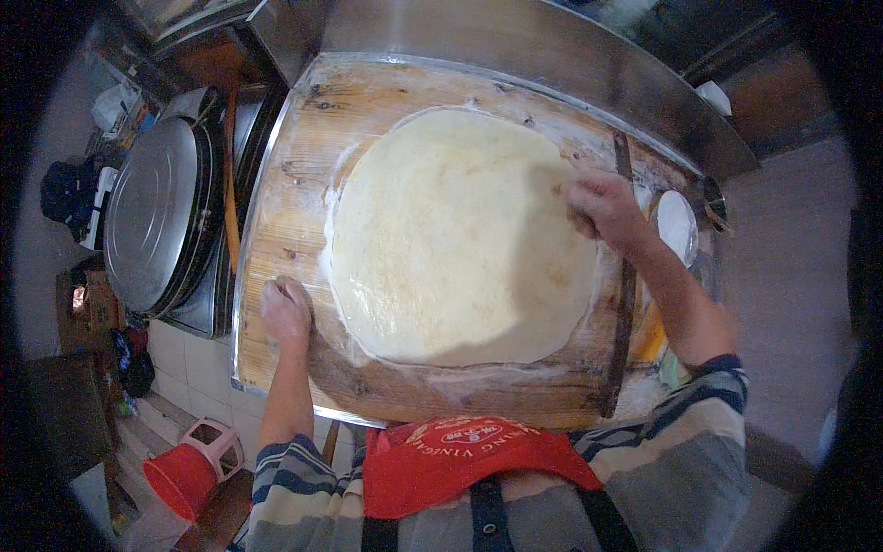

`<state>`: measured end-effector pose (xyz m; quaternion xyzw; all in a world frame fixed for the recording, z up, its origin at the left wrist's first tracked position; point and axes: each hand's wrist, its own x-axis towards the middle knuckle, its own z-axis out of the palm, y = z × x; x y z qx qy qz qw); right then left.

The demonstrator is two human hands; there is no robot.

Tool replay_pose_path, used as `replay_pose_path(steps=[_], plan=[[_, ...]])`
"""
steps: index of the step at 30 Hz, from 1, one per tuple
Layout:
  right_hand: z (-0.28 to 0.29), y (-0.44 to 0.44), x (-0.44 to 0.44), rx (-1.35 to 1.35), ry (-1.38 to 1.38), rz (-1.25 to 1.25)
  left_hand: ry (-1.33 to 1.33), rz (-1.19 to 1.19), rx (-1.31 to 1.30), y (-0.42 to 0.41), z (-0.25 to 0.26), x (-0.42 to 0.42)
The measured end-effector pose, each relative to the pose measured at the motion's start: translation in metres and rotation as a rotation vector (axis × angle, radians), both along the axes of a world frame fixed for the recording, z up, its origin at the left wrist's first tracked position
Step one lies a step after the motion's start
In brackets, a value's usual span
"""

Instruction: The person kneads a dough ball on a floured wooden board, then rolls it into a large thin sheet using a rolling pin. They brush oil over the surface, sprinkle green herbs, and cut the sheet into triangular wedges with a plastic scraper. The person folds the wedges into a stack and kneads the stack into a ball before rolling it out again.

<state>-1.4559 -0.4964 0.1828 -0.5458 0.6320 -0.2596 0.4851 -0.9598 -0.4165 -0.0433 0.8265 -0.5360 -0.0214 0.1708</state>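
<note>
A large round sheet of rolled-out dough (441, 234) lies flat on a floured wooden board (290, 179). Its surface looks shiny at the lower left. My right hand (599, 207) is over the sheet's right edge with the fingers bent inward; whether they hold anything cannot be told. My left hand (285, 307) is curled at the board's left side, apart from the dough, and nothing shows in it. Loose flour rims the sheet's left edge.
A long dark wooden bar (622, 290) crosses the board's right side, with a bowl of white powder (677, 224) beyond it. Round metal pans (148, 217) stand at left. A metal wall (483, 34) borders the far edge. A red bucket (181, 479) stands low at left.
</note>
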Motion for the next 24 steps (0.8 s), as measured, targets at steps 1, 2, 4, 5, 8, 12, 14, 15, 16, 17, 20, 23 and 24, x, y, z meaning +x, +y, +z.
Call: replay_pose_path(steps=[1, 2, 4, 5, 8, 12, 14, 15, 16, 17, 20, 23, 24], plan=[[0.008, -0.002, 0.01, -0.031, -0.235, -0.104, 0.001, 0.009, 0.003, 0.0, 0.0, 0.0], [0.013, -0.002, 0.021, -0.062, -0.468, -0.21, -0.001, 0.007, 0.003, 0.002, -0.005, 0.002], [-0.012, 0.001, 0.042, 0.125, -0.359, 0.019, -0.017, -0.008, -0.008, -0.001, -0.012, 0.007], [-0.021, 0.001, 0.051, 0.219, -0.302, 0.134, -0.011, -0.015, -0.016, -0.003, -0.008, 0.007], [0.01, -0.026, 0.063, -0.11, -0.53, -0.078, 0.004, -0.005, -0.008, 0.003, -0.006, 0.004], [0.012, -0.057, 0.05, -0.073, -0.21, 0.136, -0.039, -0.016, -0.024, 0.001, -0.01, 0.006], [0.035, -0.068, 0.043, -0.276, -0.29, -0.034, -0.027, 0.007, 0.011, 0.004, -0.012, 0.003], [0.045, -0.072, 0.039, -0.382, -0.333, -0.128, -0.009, 0.036, 0.051, 0.001, -0.002, 0.0], [0.039, -0.074, 0.03, -0.313, -0.23, -0.107, 0.008, 0.064, 0.091, -0.001, 0.003, -0.003], [0.029, -0.075, 0.019, -0.244, -0.127, -0.084, -0.019, 0.051, 0.074, -0.001, 0.001, -0.001], [0.008, -0.058, -0.015, -0.254, -0.213, -0.209, -0.076, 0.03, 0.054, 0.003, -0.011, 0.002], [-0.033, -0.016, -0.03, -0.047, -0.05, -0.129, -0.106, 0.008, 0.026, -0.003, -0.007, -0.004], [-0.041, 0.001, -0.023, 0.081, 0.073, -0.034, -0.118, 0.007, 0.008, 0.0, -0.013, 0.003]])
